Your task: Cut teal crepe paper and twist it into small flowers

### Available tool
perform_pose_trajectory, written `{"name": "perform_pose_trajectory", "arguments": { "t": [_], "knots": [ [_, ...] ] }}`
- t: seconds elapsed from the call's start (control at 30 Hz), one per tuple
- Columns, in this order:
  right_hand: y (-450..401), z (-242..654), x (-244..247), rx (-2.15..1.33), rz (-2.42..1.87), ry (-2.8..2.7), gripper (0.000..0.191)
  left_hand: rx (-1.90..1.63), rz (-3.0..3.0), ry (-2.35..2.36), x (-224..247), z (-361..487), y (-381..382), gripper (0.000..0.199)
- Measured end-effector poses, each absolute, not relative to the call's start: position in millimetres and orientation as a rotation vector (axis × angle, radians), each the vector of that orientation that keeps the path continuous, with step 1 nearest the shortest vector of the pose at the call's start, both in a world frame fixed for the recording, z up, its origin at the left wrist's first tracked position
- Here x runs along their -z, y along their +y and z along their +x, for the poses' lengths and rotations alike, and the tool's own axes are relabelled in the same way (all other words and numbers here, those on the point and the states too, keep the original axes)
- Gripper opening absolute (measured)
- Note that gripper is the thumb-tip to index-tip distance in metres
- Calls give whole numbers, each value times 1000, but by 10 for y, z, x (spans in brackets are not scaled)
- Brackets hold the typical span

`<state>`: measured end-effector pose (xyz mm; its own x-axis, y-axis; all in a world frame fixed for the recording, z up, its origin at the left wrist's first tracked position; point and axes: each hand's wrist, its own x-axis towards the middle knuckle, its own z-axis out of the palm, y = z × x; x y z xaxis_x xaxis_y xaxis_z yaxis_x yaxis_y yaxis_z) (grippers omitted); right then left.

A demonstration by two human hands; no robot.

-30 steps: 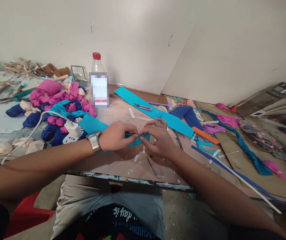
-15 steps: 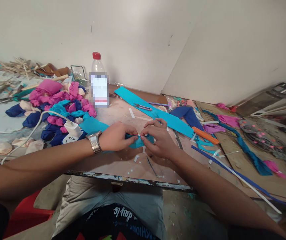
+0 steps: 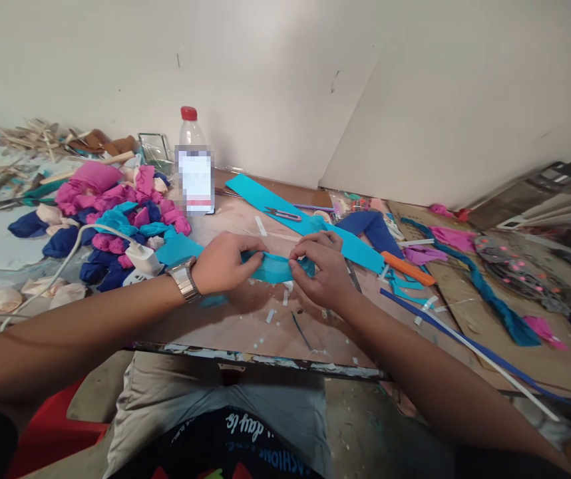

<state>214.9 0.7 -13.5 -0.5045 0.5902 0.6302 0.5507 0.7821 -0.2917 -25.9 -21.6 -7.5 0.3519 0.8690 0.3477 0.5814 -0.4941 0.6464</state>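
Observation:
A turquoise fabric strip (image 3: 274,267) is stretched between my two hands just over the table. My left hand (image 3: 223,263), below a metal watch, pinches it with thumb and fingers. On the other side my right hand (image 3: 323,266) grips the strip between thumb and forefinger. Part of the cloth is hidden behind the fingers. Beyond my hands lies a long turquoise strip (image 3: 253,198) with small thread snips (image 3: 283,213) on it. White scraps (image 3: 270,315) are scattered on the table below my hands.
Crumpled pink, blue and cream fabric pieces (image 3: 88,186) are heaped at the left, beside a white power strip (image 3: 142,263) with a cable. A red-capped bottle (image 3: 189,126) stands behind a propped phone (image 3: 195,179). An orange-handled cutter (image 3: 408,268) lies at the right.
My hands have moved apart sideways, and a longer stretch of the turquoise strip now shows between them. Both still grip it.

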Motion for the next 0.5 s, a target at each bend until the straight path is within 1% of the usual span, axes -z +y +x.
{"name": "perform_pose_trajectory", "arguments": {
  "t": [0.17, 0.5],
  "knots": [
    [22, 2166, 122, -30, -897, -2193, 9, -983, 2251, 1293, 86, -250, -215, 29],
    [-23, 2137, 133, -87, -796, -2360, 12, -843, 2195, 1105, 83, -225, -246, 20]
  ]
}}
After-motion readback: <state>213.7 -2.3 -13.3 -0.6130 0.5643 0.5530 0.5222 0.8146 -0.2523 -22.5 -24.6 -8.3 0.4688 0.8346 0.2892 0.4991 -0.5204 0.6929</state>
